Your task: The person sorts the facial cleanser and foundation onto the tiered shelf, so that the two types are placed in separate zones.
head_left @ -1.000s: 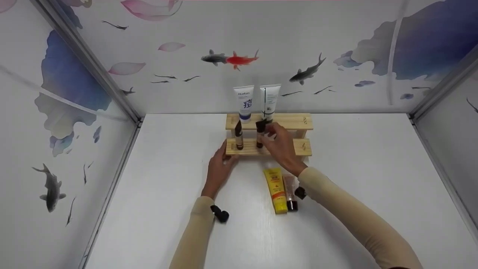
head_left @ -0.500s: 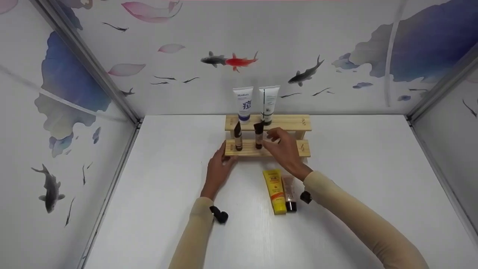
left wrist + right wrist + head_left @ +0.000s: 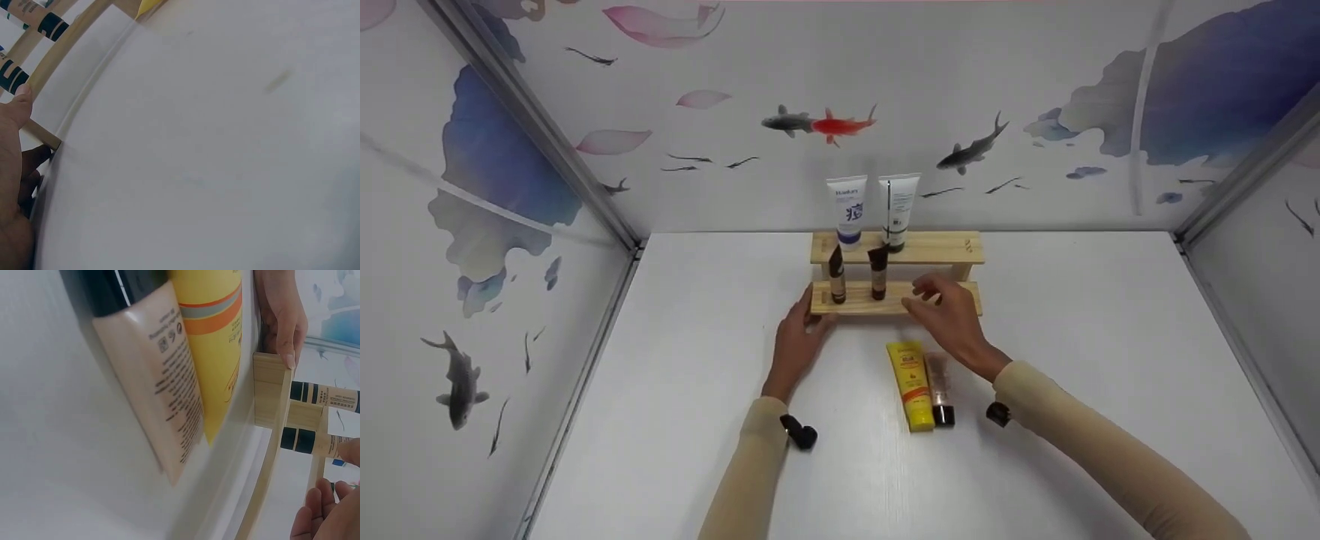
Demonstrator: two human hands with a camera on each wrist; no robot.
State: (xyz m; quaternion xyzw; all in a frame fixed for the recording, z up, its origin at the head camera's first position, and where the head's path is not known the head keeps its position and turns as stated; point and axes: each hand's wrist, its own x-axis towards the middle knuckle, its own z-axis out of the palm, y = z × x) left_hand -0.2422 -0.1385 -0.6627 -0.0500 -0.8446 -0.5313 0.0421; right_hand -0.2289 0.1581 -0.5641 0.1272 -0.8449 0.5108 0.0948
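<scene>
A two-tier wooden rack [image 3: 934, 246] stands against the back wall. Its left end is in the grip of my left hand [image 3: 799, 343], thumb at the lower shelf's front edge and fingers round the side, as the left wrist view shows. Two small beige tubes with dark caps stand cap-down on that shelf, the left tube [image 3: 837, 279] and the right tube [image 3: 878, 276]. My right hand [image 3: 952, 315], fingers loosely bent and holding nothing, is over the shelf's right part. On the upper shelf are a white tube with a blue cap [image 3: 849, 206] and a white tube with a dark cap [image 3: 898, 206].
A yellow tube [image 3: 913, 386] and a pinkish-beige tube with a black cap [image 3: 940, 390] lie side by side on the white table [image 3: 697, 450], in front of the rack. Printed wall panels [image 3: 720, 195] enclose the table at the back and sides.
My right hand has let go of the right small tube, which stays standing on the lower shelf, and has moved right and toward me. My left hand keeps its place on the rack.
</scene>
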